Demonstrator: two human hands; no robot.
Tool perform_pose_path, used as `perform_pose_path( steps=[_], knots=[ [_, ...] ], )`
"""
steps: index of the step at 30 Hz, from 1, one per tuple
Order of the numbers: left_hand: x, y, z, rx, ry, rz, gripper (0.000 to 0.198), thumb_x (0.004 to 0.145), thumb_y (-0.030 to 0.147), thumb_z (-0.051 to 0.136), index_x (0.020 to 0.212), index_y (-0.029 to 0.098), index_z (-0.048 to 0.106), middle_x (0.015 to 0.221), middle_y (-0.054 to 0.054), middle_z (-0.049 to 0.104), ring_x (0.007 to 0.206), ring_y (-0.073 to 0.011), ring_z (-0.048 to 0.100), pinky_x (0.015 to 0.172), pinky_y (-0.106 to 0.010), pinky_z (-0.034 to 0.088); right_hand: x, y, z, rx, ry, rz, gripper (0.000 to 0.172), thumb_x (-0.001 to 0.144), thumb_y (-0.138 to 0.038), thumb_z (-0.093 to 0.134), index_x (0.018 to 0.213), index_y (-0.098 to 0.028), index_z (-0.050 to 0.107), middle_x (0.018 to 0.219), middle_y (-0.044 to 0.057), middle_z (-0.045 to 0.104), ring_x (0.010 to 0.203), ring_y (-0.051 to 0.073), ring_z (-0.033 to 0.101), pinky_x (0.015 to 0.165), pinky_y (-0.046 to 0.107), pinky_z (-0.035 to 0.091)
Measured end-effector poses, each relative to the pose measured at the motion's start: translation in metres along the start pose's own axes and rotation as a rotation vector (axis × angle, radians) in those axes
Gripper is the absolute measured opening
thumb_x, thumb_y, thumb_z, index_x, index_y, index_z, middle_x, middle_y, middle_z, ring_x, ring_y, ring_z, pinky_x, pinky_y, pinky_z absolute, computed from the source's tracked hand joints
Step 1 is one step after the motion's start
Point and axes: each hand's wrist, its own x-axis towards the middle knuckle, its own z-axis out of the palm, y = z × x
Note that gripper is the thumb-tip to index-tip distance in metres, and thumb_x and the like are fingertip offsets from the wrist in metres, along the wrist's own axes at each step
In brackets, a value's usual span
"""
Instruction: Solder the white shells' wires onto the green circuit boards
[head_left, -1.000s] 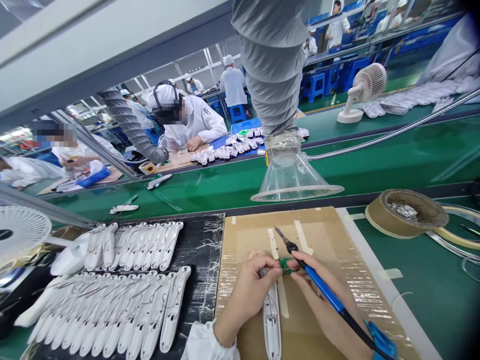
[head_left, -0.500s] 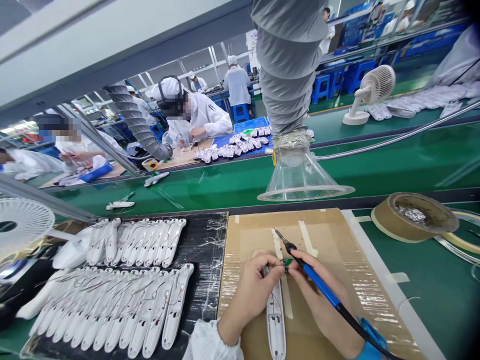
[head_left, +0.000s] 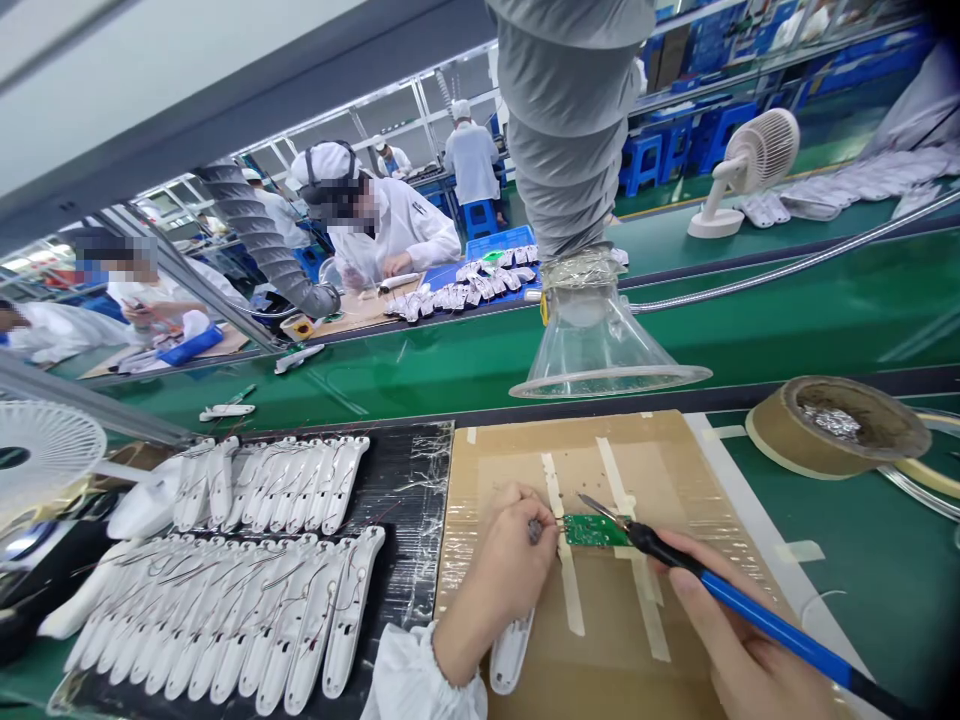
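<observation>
My left hand [head_left: 499,575] grips a white plastic housing [head_left: 511,650] that lies on the taped cardboard mat [head_left: 675,470]; its fingertips sit by the left end of a small green circuit board [head_left: 594,530]. My right hand [head_left: 739,645] holds a blue-handled soldering iron [head_left: 750,612]. The iron's tip rests on the top edge of the green board.
Several white housings [head_left: 247,590] lie in two rows on a black mat at left. A clear fume funnel [head_left: 600,345] hangs over the mat's far edge. A tape roll [head_left: 836,425] sits at right, a white fan [head_left: 45,455] at far left. Other workers sit beyond the green conveyor [head_left: 787,320].
My right hand has swung out to the right, laying the iron flatter with its tip on the board. The white housing has slid left under my left hand, and the board now shows fully.
</observation>
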Motion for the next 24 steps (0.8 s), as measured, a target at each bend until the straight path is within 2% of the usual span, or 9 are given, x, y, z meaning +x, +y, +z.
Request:
perform_pose_path(
  steps=[3,7,10,13,16,21,24],
  knots=[
    [0.000,0.002,0.000,0.026,-0.002,0.020,0.019,0.089,0.006,0.057,0.076,0.020,0.059,0.105,-0.006,0.063,0.106,-0.0245,0.060,0.098,-0.042,0.043,-0.002,0.006,-0.005,0.022,0.049,-0.045,0.021,0.108,-0.039,0.062,0.124,-0.035,0.075,0.118,-0.004,0.081,0.108,0.018,0.079,0.084,0.014,0.064],
    [0.000,0.001,-0.001,0.004,-0.019,0.033,0.019,0.089,0.006,0.058,0.076,0.020,0.058,0.104,-0.005,0.062,0.105,-0.0238,0.059,0.097,-0.041,0.044,0.001,0.005,-0.005,0.077,0.042,-0.067,0.018,0.108,-0.035,0.063,0.120,-0.036,0.076,0.107,-0.007,0.083,0.096,0.016,0.082,0.080,0.012,0.064],
    [0.001,0.000,-0.001,-0.001,-0.018,0.034,0.019,0.089,0.006,0.057,0.076,0.020,0.058,0.102,-0.005,0.062,0.105,-0.0238,0.059,0.097,-0.040,0.043,0.000,0.003,-0.001,0.149,0.060,0.041,0.016,0.106,-0.040,0.066,0.113,-0.035,0.079,0.101,-0.005,0.083,0.088,0.016,0.081,0.078,0.012,0.063],
    [0.002,-0.001,0.000,0.012,-0.014,0.037,0.019,0.088,0.006,0.057,0.075,0.020,0.058,0.101,-0.005,0.062,0.105,-0.0247,0.059,0.097,-0.041,0.043,-0.003,0.001,0.004,0.204,0.058,0.175,0.022,0.102,-0.049,0.068,0.108,-0.033,0.082,0.101,-0.001,0.082,0.087,0.019,0.081,0.074,0.015,0.065],
    [0.002,-0.001,0.000,0.021,-0.004,0.049,0.019,0.088,0.007,0.056,0.076,0.021,0.058,0.100,-0.004,0.063,0.104,-0.0249,0.059,0.096,-0.041,0.042,-0.004,-0.003,0.007,0.245,0.028,0.191,0.025,0.100,-0.053,0.070,0.107,-0.032,0.083,0.101,0.001,0.082,0.084,0.020,0.080,0.070,0.016,0.065],
    [0.001,-0.003,0.000,0.026,0.009,0.055,0.018,0.088,0.008,0.057,0.076,0.021,0.059,0.100,-0.005,0.064,0.103,-0.0246,0.060,0.096,-0.041,0.042,-0.004,-0.023,0.009,0.227,0.050,0.307,0.027,0.100,-0.053,0.066,0.108,-0.031,0.079,0.109,0.000,0.079,0.093,0.020,0.076,0.084,0.020,0.063],
    [0.002,-0.003,0.000,0.022,0.001,0.045,0.018,0.088,0.008,0.057,0.075,0.020,0.059,0.102,-0.005,0.064,0.104,-0.0247,0.060,0.097,-0.041,0.043,-0.004,-0.031,0.011,0.234,0.044,0.305,0.025,0.101,-0.051,0.065,0.109,-0.030,0.077,0.111,0.000,0.078,0.096,0.020,0.075,0.090,0.022,0.062]
  ],
)
